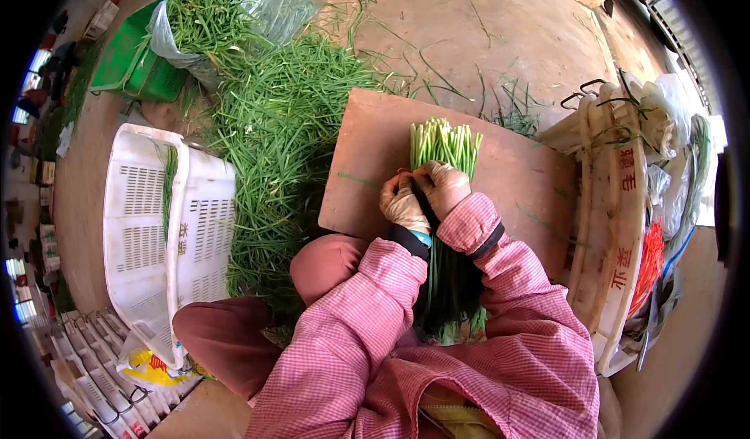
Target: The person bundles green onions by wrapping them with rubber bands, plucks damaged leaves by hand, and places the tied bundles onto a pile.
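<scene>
A bundle of long green stalks, probably garlic chives (pixel 445 144), lies on a brown board (pixel 375 126) in front of me, pale cut ends pointing away. Both hands wear thin, stained gloves and meet over the bundle's near-left side. The fingers of my left hand (pixel 402 203) are closed in a pinch, with a small bit of red, perhaps a tie, at the tips. Beside it, my right hand (pixel 444 187) rests against the stalks with its fingers bent and pressed together. A dark strip shows between the hands; whether it is a band or shadow I cannot tell.
Loose green leaves (pixel 273 119) are heaped left of the board. A white crate (pixel 144 220) stands at left, a green crate (pixel 160 72) behind it. On the right are a tall white crate (pixel 613 236) and red strings (pixel 647 267).
</scene>
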